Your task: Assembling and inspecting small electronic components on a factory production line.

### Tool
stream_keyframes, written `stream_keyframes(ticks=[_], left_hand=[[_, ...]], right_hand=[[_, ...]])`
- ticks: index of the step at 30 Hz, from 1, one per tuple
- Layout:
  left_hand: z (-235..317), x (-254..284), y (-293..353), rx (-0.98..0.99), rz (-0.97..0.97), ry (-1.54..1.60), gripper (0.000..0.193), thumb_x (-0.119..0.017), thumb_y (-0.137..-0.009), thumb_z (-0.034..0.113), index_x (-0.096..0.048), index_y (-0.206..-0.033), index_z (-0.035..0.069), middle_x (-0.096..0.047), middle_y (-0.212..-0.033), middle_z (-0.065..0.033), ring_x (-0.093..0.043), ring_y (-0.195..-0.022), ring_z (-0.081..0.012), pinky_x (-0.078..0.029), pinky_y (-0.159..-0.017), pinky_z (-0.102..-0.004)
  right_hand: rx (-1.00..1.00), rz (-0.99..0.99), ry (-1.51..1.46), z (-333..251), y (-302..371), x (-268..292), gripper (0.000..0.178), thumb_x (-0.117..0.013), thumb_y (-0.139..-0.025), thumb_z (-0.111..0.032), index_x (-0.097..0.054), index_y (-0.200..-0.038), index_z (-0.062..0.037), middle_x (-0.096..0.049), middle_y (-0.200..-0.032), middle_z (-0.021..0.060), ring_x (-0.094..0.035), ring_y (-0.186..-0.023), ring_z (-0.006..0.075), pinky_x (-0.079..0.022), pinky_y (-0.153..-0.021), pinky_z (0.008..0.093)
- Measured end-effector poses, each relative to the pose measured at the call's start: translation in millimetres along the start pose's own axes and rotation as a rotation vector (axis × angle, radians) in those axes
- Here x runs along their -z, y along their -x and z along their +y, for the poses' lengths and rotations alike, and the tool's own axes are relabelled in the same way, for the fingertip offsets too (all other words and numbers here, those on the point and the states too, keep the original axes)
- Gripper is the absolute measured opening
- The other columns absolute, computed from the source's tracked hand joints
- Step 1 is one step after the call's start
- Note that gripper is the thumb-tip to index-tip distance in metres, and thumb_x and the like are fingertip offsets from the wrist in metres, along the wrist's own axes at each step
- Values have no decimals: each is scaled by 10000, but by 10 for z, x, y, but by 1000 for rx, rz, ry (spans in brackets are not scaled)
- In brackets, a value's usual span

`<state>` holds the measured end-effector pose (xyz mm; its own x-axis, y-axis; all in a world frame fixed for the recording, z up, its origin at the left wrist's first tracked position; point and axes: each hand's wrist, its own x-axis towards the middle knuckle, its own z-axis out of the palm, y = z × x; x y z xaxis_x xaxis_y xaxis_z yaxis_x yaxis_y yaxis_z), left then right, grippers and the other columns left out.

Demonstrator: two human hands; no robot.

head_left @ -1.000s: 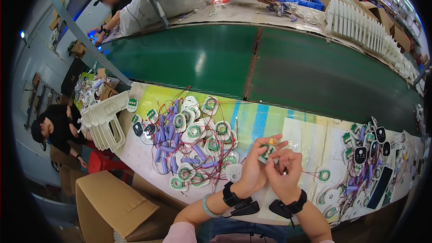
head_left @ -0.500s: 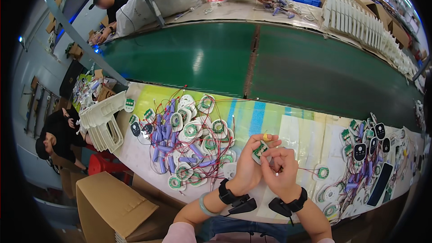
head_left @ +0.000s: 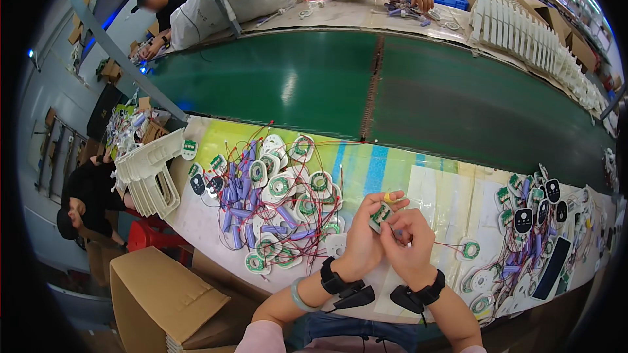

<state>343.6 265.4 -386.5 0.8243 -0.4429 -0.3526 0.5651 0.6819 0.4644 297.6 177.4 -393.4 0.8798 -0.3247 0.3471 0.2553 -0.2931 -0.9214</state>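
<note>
My left hand (head_left: pixel 364 238) holds a small green circuit board (head_left: pixel 379 218) in a pale housing, with its thumb and fingers around the edges. A yellow band is wrapped on one left finger. Close against the board, my right hand (head_left: pixel 411 242) has thumb and fingertips pinched together. A thin red wire (head_left: pixel 448 245) runs from behind the right hand to a white ring-shaped part with a green round board (head_left: pixel 469 249) on the table. The wire's end is hidden by my fingers.
A pile of white ring parts (head_left: pixel 280 187), purple cylindrical cells (head_left: pixel 237 212) and red wires lies left. More parts, with black-faced modules (head_left: pixel 523 221), lie right. Beyond the table runs a green conveyor belt (head_left: pixel 261 78). A cardboard box (head_left: pixel 167 297) stands at lower left. Co-workers sit across and left.
My hands stay together at the board, the right fingers shifting slightly. The belt's seam has moved a little right. The co-worker across has parted their hands, one reaching to the parts on the table.
</note>
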Motion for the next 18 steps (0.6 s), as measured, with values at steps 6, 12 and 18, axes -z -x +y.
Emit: stream_keyframes(ticks=[6, 12, 18], left_hand=[[123, -21, 5, 111, -18, 78, 213, -388, -905, 178, -489, -1046, 52, -520, -1199, -138, -475, -1182, -271, -404, -965, -420], [121, -19, 2, 133, -18, 131, 222, -404, -893, 168, -486, -1057, 43, -526, -1183, -143, -479, -1172, -278, -383, -991, -420], [123, -6, 3, 169, -45, 162, 237, -403, -889, 164, -490, -1062, 26, -516, -1188, -154, -482, -1161, -282, -378, -996, -426]], right_hand=[[-120, -73, -105, -93, -6, 28, 210, -672, -720, 53, -486, -748, -41, -606, -760, 31, -349, -488, 19, -292, -428, 181], [-135, -30, -82, -106, 1, 7, 227, -679, -713, 46, -473, -752, -40, -607, -759, 24, -349, -491, 15, -276, -426, 179], [-198, -58, -151, -149, -34, 59, 266, -667, -719, 54, -430, -775, -52, -614, -782, 37, -329, -470, -12, -244, -420, 172]])
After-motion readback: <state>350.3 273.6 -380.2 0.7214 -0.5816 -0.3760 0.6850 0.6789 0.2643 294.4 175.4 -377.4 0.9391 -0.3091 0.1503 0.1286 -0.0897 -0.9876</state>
